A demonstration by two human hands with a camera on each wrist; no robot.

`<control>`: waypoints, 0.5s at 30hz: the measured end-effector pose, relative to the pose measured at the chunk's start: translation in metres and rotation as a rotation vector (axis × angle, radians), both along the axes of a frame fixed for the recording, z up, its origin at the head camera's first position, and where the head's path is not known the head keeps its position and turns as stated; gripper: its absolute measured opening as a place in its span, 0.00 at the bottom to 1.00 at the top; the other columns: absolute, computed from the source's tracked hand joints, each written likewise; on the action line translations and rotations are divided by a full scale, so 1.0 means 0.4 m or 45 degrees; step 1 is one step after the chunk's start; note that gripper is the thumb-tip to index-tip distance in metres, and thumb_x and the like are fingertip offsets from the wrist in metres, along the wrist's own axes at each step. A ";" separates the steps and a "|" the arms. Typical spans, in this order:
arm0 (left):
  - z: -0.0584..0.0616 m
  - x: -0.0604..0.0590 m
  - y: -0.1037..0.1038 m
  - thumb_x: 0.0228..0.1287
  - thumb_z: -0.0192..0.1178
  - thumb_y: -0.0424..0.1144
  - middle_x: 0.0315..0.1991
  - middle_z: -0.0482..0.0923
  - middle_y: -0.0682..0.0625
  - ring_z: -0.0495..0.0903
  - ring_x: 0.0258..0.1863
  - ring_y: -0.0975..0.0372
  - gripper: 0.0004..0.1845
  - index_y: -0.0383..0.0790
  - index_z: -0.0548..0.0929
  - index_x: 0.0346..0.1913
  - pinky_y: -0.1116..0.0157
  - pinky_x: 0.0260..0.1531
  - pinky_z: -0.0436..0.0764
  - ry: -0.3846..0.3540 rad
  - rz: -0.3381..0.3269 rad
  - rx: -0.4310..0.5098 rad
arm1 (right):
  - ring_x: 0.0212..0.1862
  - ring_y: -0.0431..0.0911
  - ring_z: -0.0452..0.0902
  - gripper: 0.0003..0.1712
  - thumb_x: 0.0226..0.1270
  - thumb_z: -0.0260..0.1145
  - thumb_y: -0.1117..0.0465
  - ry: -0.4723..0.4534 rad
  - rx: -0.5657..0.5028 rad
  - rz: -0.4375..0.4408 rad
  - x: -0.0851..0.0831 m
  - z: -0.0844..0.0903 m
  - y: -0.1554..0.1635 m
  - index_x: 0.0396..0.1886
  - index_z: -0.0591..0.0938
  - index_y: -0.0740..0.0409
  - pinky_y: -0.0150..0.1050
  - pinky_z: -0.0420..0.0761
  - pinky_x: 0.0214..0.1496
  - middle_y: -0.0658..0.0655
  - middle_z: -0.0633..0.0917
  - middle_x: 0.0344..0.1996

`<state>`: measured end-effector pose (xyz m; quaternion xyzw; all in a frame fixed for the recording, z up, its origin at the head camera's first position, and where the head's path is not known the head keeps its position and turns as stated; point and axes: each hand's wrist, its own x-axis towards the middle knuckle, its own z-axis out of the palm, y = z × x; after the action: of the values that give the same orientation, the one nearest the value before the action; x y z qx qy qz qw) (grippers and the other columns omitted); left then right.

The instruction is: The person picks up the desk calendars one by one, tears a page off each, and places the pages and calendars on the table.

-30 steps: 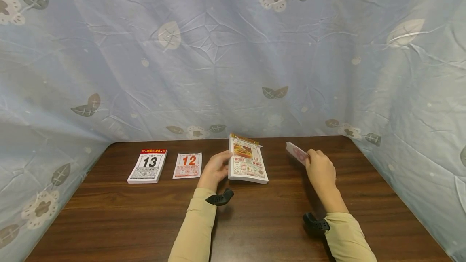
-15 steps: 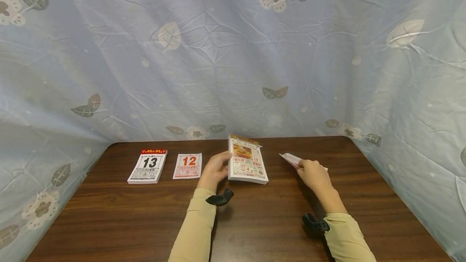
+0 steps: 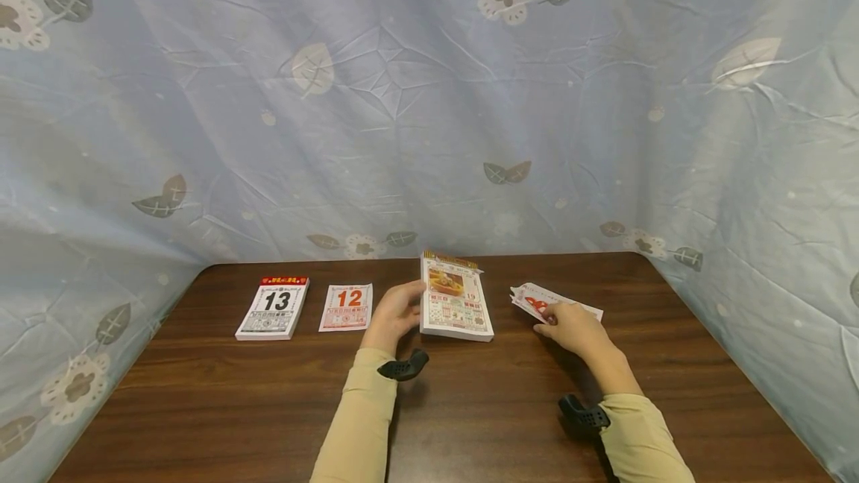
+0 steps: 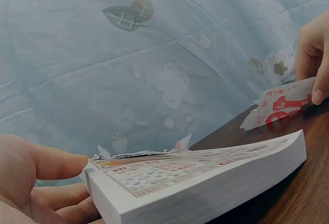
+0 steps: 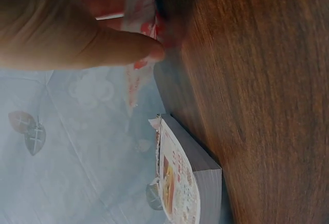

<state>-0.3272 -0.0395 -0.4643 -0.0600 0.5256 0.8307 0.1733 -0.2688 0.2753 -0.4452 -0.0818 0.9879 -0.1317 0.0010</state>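
A thick tear-off calendar [image 3: 459, 310] with a food picture and the number 19 lies at the middle of the table. My left hand [image 3: 396, 311] grips its left edge, thumb on top and fingers below, as the left wrist view shows. Torn scraps of paper stick up along the pad's top edge. To the right, my right hand [image 3: 576, 328] pinches a torn calendar page [image 4: 290, 103] with large red print between thumb and fingers. The page is held low over the wood, its ragged end pointing toward the pad; part of it is hidden by the hand.
Left of the pad, a loose page with a red 12 [image 3: 347, 308] lies flat. Beyond it sits a smaller calendar pad [image 3: 274, 309] reading 13, with a red header. A floral cloth [image 3: 403, 133] hangs behind the brown table [image 3: 235, 408] and at its sides.
My right hand has lowered and turned the torn page from nearly edge-on to flatter, so its red print now faces up. The left hand and the pad have stayed in place.
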 end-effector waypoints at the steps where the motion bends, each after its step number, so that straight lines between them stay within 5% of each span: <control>1: 0.001 0.000 -0.001 0.74 0.49 0.35 0.64 0.69 0.33 0.78 0.47 0.55 0.24 0.28 0.67 0.67 0.60 0.42 0.81 0.002 -0.003 -0.013 | 0.29 0.45 0.72 0.16 0.62 0.69 0.50 -0.008 -0.005 -0.001 0.000 0.000 0.000 0.39 0.85 0.58 0.43 0.73 0.33 0.50 0.82 0.26; 10: 0.005 -0.003 -0.015 0.74 0.51 0.41 0.57 0.76 0.37 0.81 0.41 0.57 0.22 0.28 0.73 0.62 0.61 0.37 0.82 0.022 -0.042 -0.130 | 0.36 0.47 0.81 0.22 0.62 0.67 0.45 0.017 -0.023 0.047 0.001 -0.006 0.005 0.38 0.87 0.60 0.50 0.79 0.42 0.56 0.88 0.34; 15: 0.006 -0.003 -0.019 0.74 0.51 0.41 0.57 0.76 0.36 0.81 0.41 0.57 0.22 0.28 0.73 0.61 0.62 0.37 0.82 0.045 -0.066 -0.198 | 0.31 0.44 0.75 0.19 0.63 0.66 0.46 0.030 -0.013 0.091 0.002 -0.005 0.003 0.34 0.86 0.59 0.46 0.76 0.38 0.52 0.85 0.28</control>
<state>-0.3285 -0.0471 -0.4621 -0.0451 0.5928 0.7836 0.1804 -0.2679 0.2763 -0.4471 -0.1187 0.9836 -0.1356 -0.0064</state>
